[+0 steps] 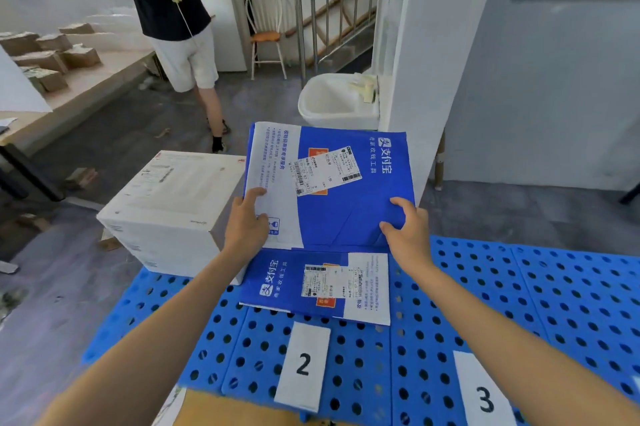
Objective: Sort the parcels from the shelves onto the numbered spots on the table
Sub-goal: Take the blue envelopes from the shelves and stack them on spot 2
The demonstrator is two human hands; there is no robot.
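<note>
Blue parcel, flat and thin, held up in front of the body by both hands at its near edge, with the far edge a little raised and reaching out past the far side of the bench. Left hand on the near left corner, over the white strip: index finger stretched along the top face, thumb on top beside it, other fingers hidden below, so most probably pinching the corner. Right hand on the near right corner, thumb and curled fingers pressed on the edge, pinching it as well. Both hands equally near, one at each side.

Directly under that near edge, a second blue parcel of the same kind, lying flat on the bench. Not possible to tell whether touching it or only hanging just above. Print on the held one running from near to far, print on the lying one from left to right, so turned a quarter against each other. True long axis of the held one hard to judge because of the tilt.

Label 2 closer to the body than both parcels, between the two forearms. Label 3 well apart to the right. White box just beside, at the left.

Probably next: down and a little back toward the body, onto the lying parcel behind label 2, both hands lowering together to keep the thin sheet level.
</note>
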